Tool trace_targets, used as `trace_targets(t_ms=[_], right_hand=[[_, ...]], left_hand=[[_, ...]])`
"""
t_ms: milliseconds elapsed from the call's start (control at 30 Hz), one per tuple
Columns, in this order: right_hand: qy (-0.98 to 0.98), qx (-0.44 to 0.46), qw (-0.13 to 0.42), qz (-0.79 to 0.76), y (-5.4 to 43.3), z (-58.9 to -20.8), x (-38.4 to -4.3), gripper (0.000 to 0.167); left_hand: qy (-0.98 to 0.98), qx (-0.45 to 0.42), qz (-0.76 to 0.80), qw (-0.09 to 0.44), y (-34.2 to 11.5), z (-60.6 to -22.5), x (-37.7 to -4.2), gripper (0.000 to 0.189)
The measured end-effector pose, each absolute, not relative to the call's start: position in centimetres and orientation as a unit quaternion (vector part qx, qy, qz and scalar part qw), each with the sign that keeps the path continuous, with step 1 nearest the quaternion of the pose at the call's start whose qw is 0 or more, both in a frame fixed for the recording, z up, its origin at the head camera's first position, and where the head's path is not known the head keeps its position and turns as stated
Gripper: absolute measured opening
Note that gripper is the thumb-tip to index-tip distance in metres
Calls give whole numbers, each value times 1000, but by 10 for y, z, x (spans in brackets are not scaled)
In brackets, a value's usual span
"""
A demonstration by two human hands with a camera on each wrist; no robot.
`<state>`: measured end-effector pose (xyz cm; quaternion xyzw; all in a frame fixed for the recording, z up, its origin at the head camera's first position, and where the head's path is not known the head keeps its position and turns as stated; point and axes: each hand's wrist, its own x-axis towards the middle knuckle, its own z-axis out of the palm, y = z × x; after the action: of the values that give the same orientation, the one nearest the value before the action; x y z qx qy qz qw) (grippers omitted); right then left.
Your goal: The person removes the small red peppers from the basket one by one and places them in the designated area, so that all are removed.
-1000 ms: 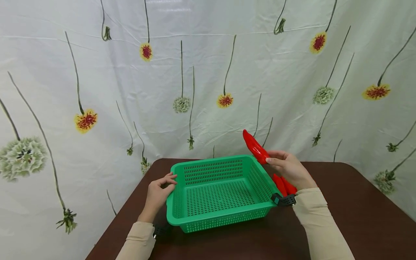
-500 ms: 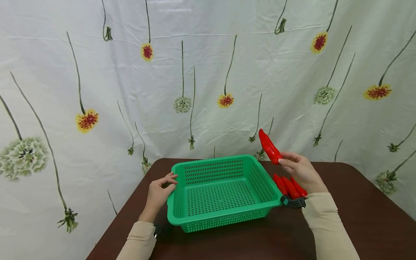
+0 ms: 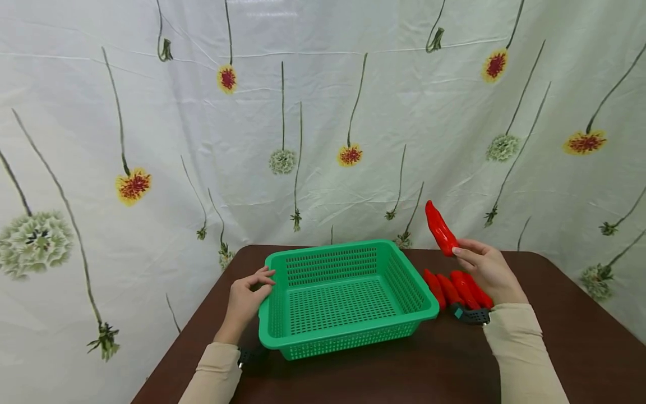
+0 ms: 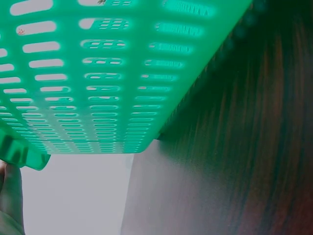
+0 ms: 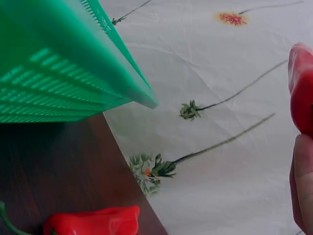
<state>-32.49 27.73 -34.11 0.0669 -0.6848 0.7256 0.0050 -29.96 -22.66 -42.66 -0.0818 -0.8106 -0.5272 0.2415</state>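
Note:
My right hand (image 3: pixel 492 272) pinches the lower end of a red pepper (image 3: pixel 441 227), which is held up and tilted, its tip pointing up and to the left. In the right wrist view, part of the same red pepper (image 5: pixel 301 88) shows at the right edge above a finger. My left hand (image 3: pixel 244 303) grips the left rim of a green plastic basket (image 3: pixel 348 331), with fingers over the edge. A finger (image 4: pixel 11 196) shows right at the underside of the basket's rim in the left wrist view. No pepper lies inside the basket.
Several red peppers (image 3: pixel 451 292) lie in a row on the dark brown table (image 3: pixel 383 373), just right of the basket and partly behind my right wrist. One pepper (image 5: pixel 93 223) shows a green stem. A white floral curtain (image 3: pixel 323 123) hangs behind the table.
My right hand has moved to the right with the red pepper, away from above the basket's right edge. More of the peppers on the table show now. My left hand has stayed put.

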Motion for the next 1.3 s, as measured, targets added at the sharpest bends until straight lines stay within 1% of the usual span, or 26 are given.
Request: trace_targets(t_ms=[67, 133, 167, 367, 433, 500, 633, 833, 967, 1167, 1233, 1267, 1300], right_hand=[[-679, 60, 9, 732, 280, -343, -325, 10], [-676, 54, 15, 734, 283, -346, -326, 12], [-676, 48, 18, 735, 284, -348, -327, 16], [-695, -2, 37, 719, 294, -360, -328, 60], [-698, -17, 44, 715, 298, -364, -330, 66], [-694, -27, 51, 718, 301, -366, -330, 67], [-678, -47, 55, 731, 306, -370, -331, 60], [-671, -85, 53, 734, 311, -376, -334, 67], [-670, -117, 58, 731, 315, -381, -337, 66], [-675, -148, 51, 721, 323, -392, -337, 70], [-671, -157, 56, 722, 326, -396, -337, 66], [-668, -162, 61, 724, 328, -397, -337, 61], [-663, -167, 67, 727, 330, -399, -337, 52]], left_hand=[[-813, -78, -525, 241, -227, -426, -300, 15], [-812, -75, -527, 241, -227, -425, -299, 15], [-811, -74, -528, 241, -226, -425, -299, 15], [-813, -76, -528, 233, -224, -425, -300, 15], [-816, -74, -525, 230, -224, -424, -302, 16], [-817, -72, -526, 228, -224, -425, -303, 16], [-815, -72, -527, 231, -224, -424, -302, 16], [-814, -78, -524, 239, -225, -426, -300, 15], [-819, -74, -517, 238, -226, -426, -300, 15], [-819, -75, -517, 236, -227, -427, -301, 15], [-818, -78, -518, 236, -227, -427, -301, 15], [-818, -78, -519, 236, -226, -427, -301, 15], [-818, -79, -519, 236, -226, -427, -301, 14]])
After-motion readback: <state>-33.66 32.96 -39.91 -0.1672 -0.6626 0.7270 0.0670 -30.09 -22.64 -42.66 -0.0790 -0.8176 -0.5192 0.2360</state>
